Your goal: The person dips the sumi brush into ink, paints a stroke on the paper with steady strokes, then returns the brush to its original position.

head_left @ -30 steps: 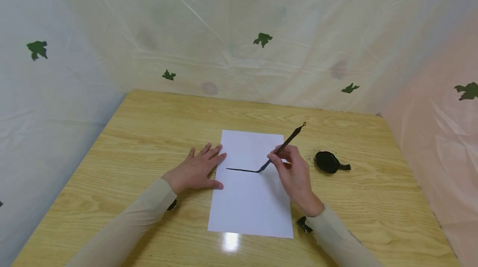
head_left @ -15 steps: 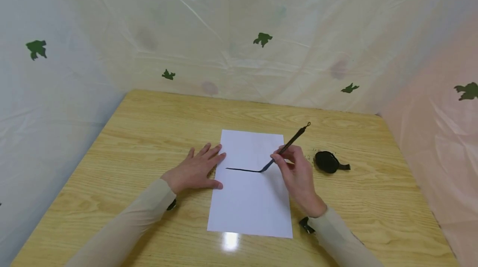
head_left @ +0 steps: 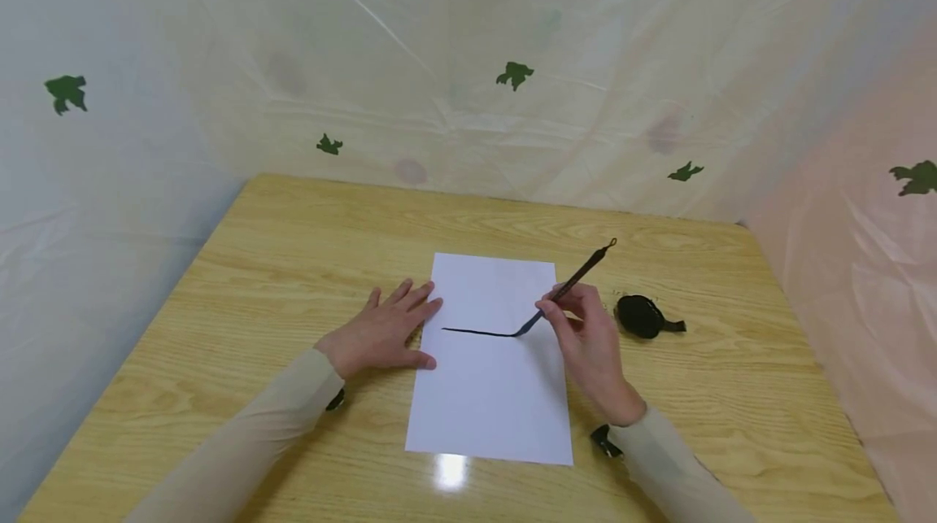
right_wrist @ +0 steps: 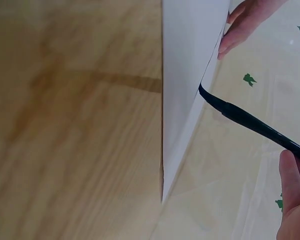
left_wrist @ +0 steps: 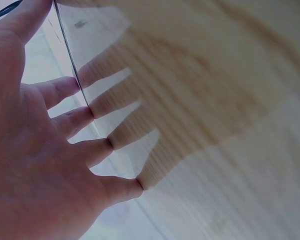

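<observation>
The brush [head_left: 581, 273] is black, the paper [head_left: 486, 401] white, the table [head_left: 337, 238] grained yellow.

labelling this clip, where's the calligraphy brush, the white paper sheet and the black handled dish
Calligraphy brush [head_left: 578, 275]: head view, on its handle.
White paper sheet [head_left: 486, 401]: head view, on its bare lower half.
Black handled dish [head_left: 639, 317]: head view, on its round body.

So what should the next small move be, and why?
Probably draw the slim black brush slightly rightward: its bent tip touches the white rectangular paper at the right end of the thin black line, bare paper lies beyond, and the left hand rests across its left edge.
</observation>
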The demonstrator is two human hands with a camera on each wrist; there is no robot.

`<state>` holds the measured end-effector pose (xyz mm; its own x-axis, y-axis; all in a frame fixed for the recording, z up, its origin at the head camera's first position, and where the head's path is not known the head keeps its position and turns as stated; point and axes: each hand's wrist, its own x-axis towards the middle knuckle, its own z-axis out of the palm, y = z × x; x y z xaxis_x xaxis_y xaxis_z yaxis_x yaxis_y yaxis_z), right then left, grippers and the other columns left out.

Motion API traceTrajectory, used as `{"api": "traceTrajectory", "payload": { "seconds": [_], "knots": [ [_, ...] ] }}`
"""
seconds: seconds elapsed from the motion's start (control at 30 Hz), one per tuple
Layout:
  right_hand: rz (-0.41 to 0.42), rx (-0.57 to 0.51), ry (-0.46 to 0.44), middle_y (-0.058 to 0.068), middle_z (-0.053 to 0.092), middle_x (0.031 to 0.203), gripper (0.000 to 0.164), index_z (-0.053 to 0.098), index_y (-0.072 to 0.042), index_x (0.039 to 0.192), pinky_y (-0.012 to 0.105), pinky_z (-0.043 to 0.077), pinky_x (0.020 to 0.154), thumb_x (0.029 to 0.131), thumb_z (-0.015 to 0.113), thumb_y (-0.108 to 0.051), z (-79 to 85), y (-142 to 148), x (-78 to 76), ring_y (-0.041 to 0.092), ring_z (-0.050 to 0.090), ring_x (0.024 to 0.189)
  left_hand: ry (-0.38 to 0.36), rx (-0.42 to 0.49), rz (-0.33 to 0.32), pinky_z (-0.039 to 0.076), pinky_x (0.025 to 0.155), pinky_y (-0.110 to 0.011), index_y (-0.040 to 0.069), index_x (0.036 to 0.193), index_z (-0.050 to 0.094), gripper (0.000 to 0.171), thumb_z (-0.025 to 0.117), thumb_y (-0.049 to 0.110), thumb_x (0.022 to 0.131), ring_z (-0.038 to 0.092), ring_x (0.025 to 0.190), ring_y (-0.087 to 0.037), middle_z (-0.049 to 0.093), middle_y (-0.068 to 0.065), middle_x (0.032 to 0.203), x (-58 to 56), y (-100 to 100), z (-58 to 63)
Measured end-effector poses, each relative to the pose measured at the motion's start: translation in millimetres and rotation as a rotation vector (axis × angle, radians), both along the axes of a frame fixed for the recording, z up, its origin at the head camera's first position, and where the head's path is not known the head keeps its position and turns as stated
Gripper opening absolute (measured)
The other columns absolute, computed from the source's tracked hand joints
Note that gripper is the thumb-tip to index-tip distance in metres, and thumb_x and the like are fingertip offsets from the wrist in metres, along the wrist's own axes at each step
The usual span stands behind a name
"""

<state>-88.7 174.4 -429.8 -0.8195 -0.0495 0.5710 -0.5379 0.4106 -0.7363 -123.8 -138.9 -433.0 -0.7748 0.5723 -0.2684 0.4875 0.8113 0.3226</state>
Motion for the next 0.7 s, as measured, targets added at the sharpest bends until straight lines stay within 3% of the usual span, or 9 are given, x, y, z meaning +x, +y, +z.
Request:
{"api": "traceTrajectory", "payload": {
  "seconds": [0.17,0.7],
  "knots": [
    [0.005,-0.013,0.016,0.010,0.071,0.103,0.028,0.059,0.004,0.113,0.016,0.056,0.078,0.090,0.072,0.012,0.9,1.3,0.6,0.025,0.073,0.091,0.000,0.000,0.001,0.010,0.117,-0.074,0.016,0.165,0.030,0.095,0.071,0.061,0.091,0.005,0.159,-0.038,0.015,-0.008,0.173,-0.4,-0.1,-1.9],
    [-0.001,-0.041,0.037,0.013,0.071,0.102,0.028,0.059,0.005,0.112,0.017,0.057,0.076,0.089,0.072,0.012,-1.8,6.3,3.2,0.015,0.071,0.092,0.010,0.002,-0.003,0.011,0.117,-0.074,0.015,0.164,0.031,0.095,0.071,0.060,0.091,0.007,0.158,-0.039,0.017,-0.008,0.173,1.3,-0.4,-3.5]
  ]
}}
